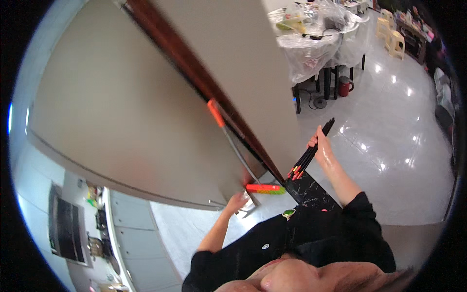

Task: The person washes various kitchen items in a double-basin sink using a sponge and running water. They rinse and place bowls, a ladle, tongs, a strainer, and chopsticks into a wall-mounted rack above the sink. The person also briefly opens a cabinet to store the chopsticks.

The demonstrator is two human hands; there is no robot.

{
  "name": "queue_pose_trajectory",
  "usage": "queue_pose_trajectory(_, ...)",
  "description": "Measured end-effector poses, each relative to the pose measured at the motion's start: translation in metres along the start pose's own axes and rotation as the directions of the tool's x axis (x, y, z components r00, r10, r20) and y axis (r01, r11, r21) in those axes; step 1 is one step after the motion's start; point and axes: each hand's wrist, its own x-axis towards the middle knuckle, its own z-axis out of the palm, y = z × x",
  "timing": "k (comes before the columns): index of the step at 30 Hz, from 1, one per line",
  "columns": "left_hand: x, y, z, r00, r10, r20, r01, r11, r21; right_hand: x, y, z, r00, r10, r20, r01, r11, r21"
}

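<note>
A bundle of black chopsticks (306,157) with red and gold ends is gripped in my right hand (319,145), tilted above a black marbled threshold (310,191). My left hand (237,203) is lower and to the left, blurred, beside a shiny, pale object (249,205); whether it holds this cannot be told. Just above that hand is the red head of a broom (263,188) with green bristles. Its grey pole rises to an orange-red grip (216,113), close to the brown door frame (204,80).
A large beige door panel (109,109) fills the left. Beyond it are kitchen cabinets (136,233) and a counter (113,226). At the upper right stand a plastic-covered table (310,47), a red kettle (343,87), a round black base with a cord (320,103) and cream stools (396,43).
</note>
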Motion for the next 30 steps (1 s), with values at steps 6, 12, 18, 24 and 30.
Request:
queue_pose_trajectory(6, -0.151, -0.065, 0.017, 0.714, -0.683, -0.156, 0.601, 0.483, 0.637, 0.125, -0.133, 0.005, 0.984, -0.175, -0.031, 0.174, 0.984, -0.032)
queue_pose_trajectory(12, -0.077, -0.030, 0.102, 0.623, -0.780, -0.059, 0.755, 0.620, -0.215, 0.228, -0.230, 0.112, 0.957, -0.234, 0.170, 0.245, 0.969, -0.043)
queue_pose_trajectory(18, -0.001, 0.034, 0.132, 0.644, -0.758, -0.104, 0.600, 0.585, -0.546, 0.295, -0.299, 0.231, 0.850, -0.271, 0.451, 0.180, 0.955, 0.236)
queue_pose_trajectory(24, 0.040, 0.103, 0.153, 0.543, -0.789, -0.288, 0.434, 0.557, -0.708, 0.322, -0.354, 0.386, 0.615, -0.342, 0.710, 0.000, 0.901, 0.435)
queue_pose_trajectory(30, 0.051, 0.211, 0.233, 0.337, -0.877, -0.344, 0.153, 0.411, -0.899, 0.310, -0.365, 0.554, 0.352, -0.295, 0.888, -0.383, 0.821, 0.424)
